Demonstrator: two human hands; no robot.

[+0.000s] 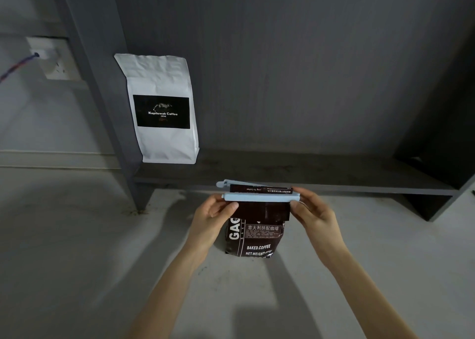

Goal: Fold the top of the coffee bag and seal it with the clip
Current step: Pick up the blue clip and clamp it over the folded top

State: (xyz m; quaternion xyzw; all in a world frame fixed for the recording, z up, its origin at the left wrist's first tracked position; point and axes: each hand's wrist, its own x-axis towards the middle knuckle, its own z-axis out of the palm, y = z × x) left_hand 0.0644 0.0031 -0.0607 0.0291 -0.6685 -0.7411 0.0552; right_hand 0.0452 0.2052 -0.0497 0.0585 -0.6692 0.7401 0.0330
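Both hands, left (214, 216) and right (314, 210), pinch the ends of the pale-blue plastic clip (259, 197), lying left-to-right across the upright dark-brown coffee bag's (254, 236) folded top.

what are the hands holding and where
Left hand and right hand pinch the clip by its two ends, across the bag's folded top.

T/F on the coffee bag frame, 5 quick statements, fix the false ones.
1. Both hands hold the light blue clip at its ends. True: left hand, right hand.
2. The clip sits across the folded top of the dark coffee bag. True.
3. The clip is fully snapped shut. False: its two bars are spread apart at the left end.
4. The white coffee bag lies flat on the floor. False: it stands upright on the dark shelf.
5. The dark bag stands on the shelf. False: it stands on the pale floor in front.
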